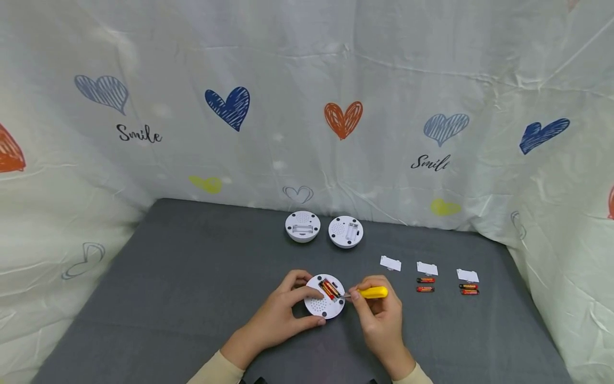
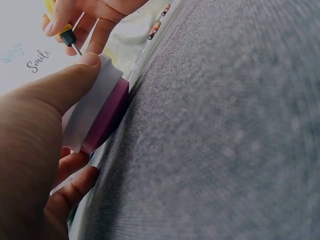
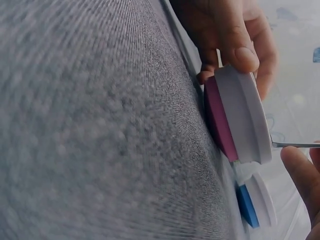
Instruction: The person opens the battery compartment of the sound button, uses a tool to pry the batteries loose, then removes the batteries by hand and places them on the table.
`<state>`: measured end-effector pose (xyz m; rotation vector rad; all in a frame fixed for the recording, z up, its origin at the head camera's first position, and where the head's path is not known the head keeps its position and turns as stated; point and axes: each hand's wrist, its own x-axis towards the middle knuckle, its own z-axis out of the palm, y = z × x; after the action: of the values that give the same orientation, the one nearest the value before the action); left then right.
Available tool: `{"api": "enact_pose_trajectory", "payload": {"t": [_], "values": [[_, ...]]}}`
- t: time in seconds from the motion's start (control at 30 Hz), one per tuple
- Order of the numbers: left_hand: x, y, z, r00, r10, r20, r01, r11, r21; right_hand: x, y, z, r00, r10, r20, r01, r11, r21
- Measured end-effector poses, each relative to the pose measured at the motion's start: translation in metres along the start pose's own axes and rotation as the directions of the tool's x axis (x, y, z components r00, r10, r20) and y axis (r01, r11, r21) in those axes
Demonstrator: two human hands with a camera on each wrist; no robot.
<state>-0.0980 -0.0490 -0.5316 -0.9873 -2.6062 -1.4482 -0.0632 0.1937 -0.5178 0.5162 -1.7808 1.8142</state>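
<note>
My left hand [image 1: 275,320] grips a round white device [image 1: 314,308] by its rim, thumb at the near side. Its underside faces up, with dark feet, a hole grille and two red-and-black batteries [image 1: 330,289] in the compartment. A magenta part [image 3: 220,120] shows beneath the white body in the wrist views. Between right thumb and fingers, my right hand [image 1: 381,322] holds a screwdriver [image 1: 373,292] with a yellow handle. The shaft points left and its tip meets the device at the battery end, though exactly what it touches is too small to tell.
Two similar devices [image 1: 303,223] [image 1: 341,241] lie upside down at the back, their compartments without batteries. Three white covers [image 1: 390,264] lie to the right, with loose batteries [image 1: 425,289] near two of them. Behind the grey table [image 1: 192,266] hangs a printed curtain [image 1: 288,64].
</note>
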Motion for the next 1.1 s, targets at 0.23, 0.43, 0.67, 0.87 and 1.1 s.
{"api": "enact_pose_trajectory", "payload": {"t": [0.23,0.43,0.67,0.87,1.1], "values": [[0.0015,0.0008,-0.0014,1.0,-0.008,-0.008,0.008,1.0,0.013,-0.0015,0.0018,0.0022,1.0,-0.013,-0.009,0.014,0.998,0.057],[0.0023,0.0006,-0.0026,1.0,-0.001,-0.024,0.001,1.0,0.016,-0.0028,0.0025,0.0053,0.999,-0.001,-0.038,0.009,0.978,0.208],[0.0018,0.0002,-0.0012,1.0,-0.012,-0.021,0.012,1.0,0.004,-0.0061,0.0048,0.0044,0.995,0.033,-0.089,-0.005,0.952,0.305],[0.0022,-0.0007,0.0003,1.0,-0.015,-0.023,0.016,1.0,0.008,-0.0042,0.0055,0.0016,0.992,0.067,-0.103,-0.031,0.947,0.319],[0.0016,-0.0008,-0.0002,1.0,-0.025,-0.012,0.025,1.0,0.019,-0.004,0.0052,0.0022,0.99,0.073,-0.119,-0.031,0.944,0.328]]}}
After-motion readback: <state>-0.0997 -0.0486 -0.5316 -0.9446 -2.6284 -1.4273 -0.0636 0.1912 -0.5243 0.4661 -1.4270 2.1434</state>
